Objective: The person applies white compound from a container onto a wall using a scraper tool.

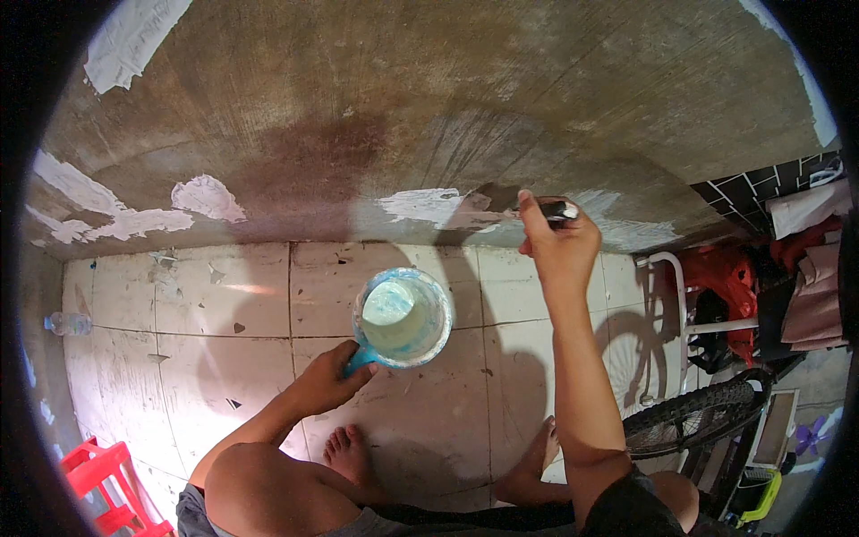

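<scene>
My left hand (329, 383) grips the short handle of a blue dipper (440, 345), held above the tiled floor. Pale, whitish-blue liquid or paste lies inside it, and the rim is smeared white. My right hand (565, 242) is closed round a dark-handled tool (559, 212) close to the bare wall (358, 98). The tool's working end is hard to make out, so its kind stays unclear. Just left of it a white patch (425, 207) marks the lower wall, and streaky white smears (626, 219) lie to its right.
Along the right stand a white metal frame (682, 286), a bicycle wheel (693, 416) and hanging cloths (814, 286). A red plastic stool (107, 479) is at lower left, a clear bottle (69, 323) by the left wall. Flakes litter the tiles (224, 304); my bare feet (349, 456) are close below.
</scene>
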`<move>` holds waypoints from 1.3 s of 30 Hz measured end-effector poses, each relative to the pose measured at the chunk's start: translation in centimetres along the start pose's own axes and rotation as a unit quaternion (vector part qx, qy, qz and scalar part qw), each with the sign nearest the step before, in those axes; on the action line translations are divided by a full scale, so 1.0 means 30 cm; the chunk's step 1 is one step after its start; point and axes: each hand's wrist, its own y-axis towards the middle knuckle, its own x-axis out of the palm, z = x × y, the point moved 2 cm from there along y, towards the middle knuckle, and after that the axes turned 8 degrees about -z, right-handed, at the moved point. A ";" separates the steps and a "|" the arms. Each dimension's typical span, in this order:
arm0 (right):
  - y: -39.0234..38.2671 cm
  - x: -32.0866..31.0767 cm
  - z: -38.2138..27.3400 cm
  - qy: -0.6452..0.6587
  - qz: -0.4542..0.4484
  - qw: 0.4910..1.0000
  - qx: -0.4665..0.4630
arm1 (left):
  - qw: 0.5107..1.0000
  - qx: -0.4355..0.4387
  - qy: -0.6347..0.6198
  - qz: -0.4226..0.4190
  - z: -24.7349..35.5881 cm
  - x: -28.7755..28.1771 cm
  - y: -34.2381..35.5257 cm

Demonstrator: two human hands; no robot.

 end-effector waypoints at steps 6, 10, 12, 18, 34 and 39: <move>0.016 -0.016 -0.148 0.048 0.048 0.995 -0.070 | 0.999 -0.017 0.028 0.003 -0.029 0.003 -0.012; -0.032 -0.054 -0.226 0.013 0.046 0.998 -0.048 | 1.000 -0.013 0.010 0.011 -0.031 -0.002 -0.021; -0.042 -0.027 -0.145 0.019 0.021 0.999 -0.041 | 1.000 0.011 -0.014 0.011 -0.019 0.004 -0.013; -0.027 0.029 -0.062 0.046 0.029 0.996 -0.067 | 0.999 0.030 0.025 0.008 -0.014 0.010 -0.005; -0.023 -0.055 -0.113 0.066 0.077 0.991 -0.093 | 1.000 -0.013 0.003 0.001 -0.021 0.004 -0.022; -0.056 -0.128 -0.207 0.040 0.082 0.992 -0.086 | 0.999 -0.031 -0.019 -0.011 -0.007 0.005 -0.015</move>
